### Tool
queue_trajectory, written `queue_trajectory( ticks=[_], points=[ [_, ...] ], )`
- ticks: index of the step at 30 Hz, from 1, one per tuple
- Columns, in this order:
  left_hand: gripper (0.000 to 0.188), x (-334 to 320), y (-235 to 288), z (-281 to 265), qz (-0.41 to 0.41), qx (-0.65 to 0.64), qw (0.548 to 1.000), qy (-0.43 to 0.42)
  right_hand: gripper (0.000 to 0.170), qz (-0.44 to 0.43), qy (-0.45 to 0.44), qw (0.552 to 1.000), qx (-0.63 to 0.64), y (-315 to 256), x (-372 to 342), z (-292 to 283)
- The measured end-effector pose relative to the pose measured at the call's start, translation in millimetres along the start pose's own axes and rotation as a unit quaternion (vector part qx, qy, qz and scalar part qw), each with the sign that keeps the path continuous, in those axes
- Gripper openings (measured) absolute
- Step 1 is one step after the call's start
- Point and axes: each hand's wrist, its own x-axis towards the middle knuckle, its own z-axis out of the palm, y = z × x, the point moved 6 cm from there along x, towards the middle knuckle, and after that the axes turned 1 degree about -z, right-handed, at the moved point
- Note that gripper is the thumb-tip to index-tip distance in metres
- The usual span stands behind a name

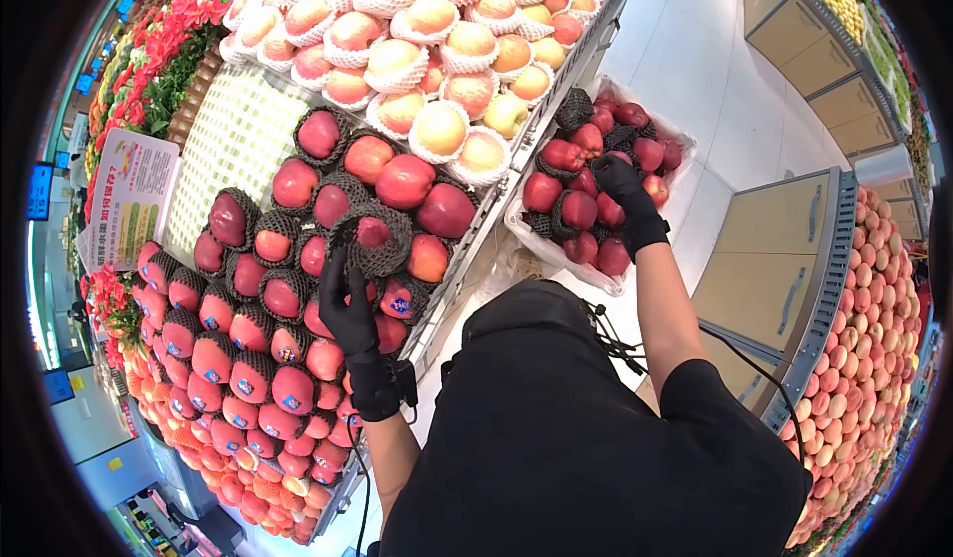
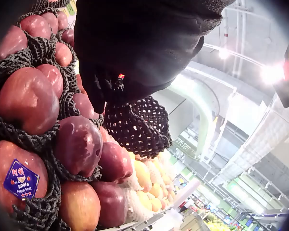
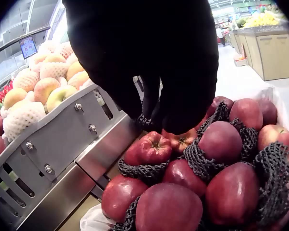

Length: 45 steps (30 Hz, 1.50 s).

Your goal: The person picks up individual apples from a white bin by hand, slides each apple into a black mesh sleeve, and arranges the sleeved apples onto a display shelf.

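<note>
My left hand (image 1: pixel 347 304), in a black glove, grips the edge of a black foam net sleeve (image 2: pixel 139 126) above the displayed apples. Light passes through the sleeve's mesh in the left wrist view, and in the head view a red apple (image 1: pixel 372 231) shows within its ring. Dark red apples (image 2: pixel 79 144) in similar nets sit just below that hand. Over a lined box of red apples (image 3: pixel 231 192) hangs my gloved right hand (image 1: pixel 623 192), fingers bent downward. Its fingertips overlap a striped red apple (image 3: pixel 180 140); I cannot tell whether they hold anything.
Peaches-coloured fruit in white foam nets (image 1: pixel 437 128) fills the stand's far end. A metal rail (image 3: pixel 82 113) borders the stand beside the box. Cabinets (image 1: pixel 764 249) with a fruit display stand at right. A sign (image 1: pixel 129 200) leans at left; cables (image 1: pixel 620 344) hang near my body.
</note>
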Motion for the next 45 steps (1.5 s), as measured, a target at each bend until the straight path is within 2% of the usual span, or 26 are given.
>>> queue_trajectory(
  ticks=[2, 5, 8, 11, 14, 17, 20, 23, 29, 32, 35, 38, 41, 44, 45],
  points=[
    [0.034, -1.2, 2.9, -0.1, 0.008, 0.022, 1.0, -0.003, 0.028, -0.02, -0.001, 0.999, 0.043, -24.9, -12.3, -12.5],
    [0.034, -3.8, 5.9, -1.9, -0.004, 0.048, 0.999, 0.001, 0.03, -0.074, 0.041, 0.995, -0.052, -18.5, 7.0, 1.8],
    [0.035, -7.6, -1.7, -4.1, -0.02, 0.057, 0.998, 0.008, 0.034, -0.048, 0.047, 0.998, -0.001, -24.8, 20.4, 14.6],
    [0.035, -10.3, 5.9, -2.7, -0.019, 0.065, 0.998, 0.01, 0.043, -0.041, 0.049, 0.992, -0.109, -51.8, 33.3, 23.9],
    [0.035, -12.9, 1.7, -1.9, -0.041, 0.037, 0.998, 0.029, 0.053, 0.001, -0.022, 0.98, -0.2, -100.4, 25.6, 17.1],
    [0.035, -17.6, -9.4, -6.2, -0.042, 0.039, 0.998, 0.038, 0.055, 0.005, -0.065, 0.961, -0.268, -85.7, 44.4, 48.8],
    [0.036, -20.2, -10.2, -10.3, -0.038, 0.043, 0.997, 0.043, 0.055, -0.04, -0.056, 0.962, -0.265, -68.3, 55.1, 65.6],
    [0.035, -24.6, -16.3, -13.8, -0.049, 0.033, 0.997, 0.05, 0.056, -0.036, -0.104, 0.954, -0.28, -81.7, 50.9, 63.3],
    [0.034, -30.4, -24.2, -15.8, -0.077, 0.034, 0.994, 0.065, 0.055, -0.081, -0.088, 0.957, -0.265, -79.9, 54.2, 73.4],
    [0.034, -30.9, -27.1, -17.1, -0.08, 0.027, 0.994, 0.071, 0.05, -0.06, -0.125, 0.937, -0.321, -84.4, 57.3, 71.8],
    [0.034, -29.7, -24.6, -19.0, -0.068, 0.034, 0.995, 0.071, 0.047, -0.036, -0.093, 0.935, -0.341, -91.5, 53.8, 62.2],
    [0.034, -28.3, -20.8, -19.1, -0.07, 0.026, 0.995, 0.07, 0.045, -0.076, -0.13, 0.929, -0.338, -84.0, 61.0, 73.4],
    [0.034, -28.2, -22.5, -21.3, -0.056, 0.027, 0.995, 0.075, 0.044, -0.069, -0.143, 0.954, -0.255, -86.2, 55.8, 69.7],
    [0.034, -26.8, -22.6, -23.5, -0.044, 0.018, 0.996, 0.075, 0.045, -0.103, -0.132, 0.957, -0.236, -84.6, 54.3, 64.9],
    [0.034, -26.7, -22.4, -23.9, -0.043, 0.01, 0.996, 0.073, 0.049, -0.1, -0.122, 0.964, -0.212, -84.0, 52.4, 61.0]
  ],
)
